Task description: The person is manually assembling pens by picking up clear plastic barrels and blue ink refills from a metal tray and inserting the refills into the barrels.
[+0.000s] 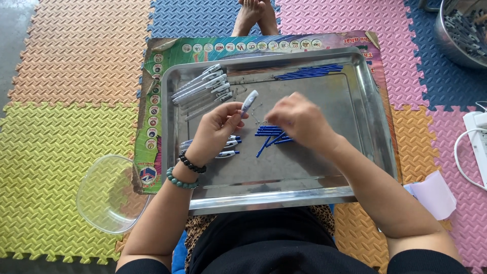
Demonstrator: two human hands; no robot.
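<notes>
There is only one view, from a camera on the person's head. It looks almost straight down and a little forward, from near, at the metal tray [370,127] on the person's lap. The foam floor mats [66,101] fill the edges of the picture around it.

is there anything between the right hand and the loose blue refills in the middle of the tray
Nothing visible. The right hand hovers just above the blue refills on the metal tray, with only bare tray between them. The left hand holds a white pen barrel off to the side, clear of that path.
</notes>
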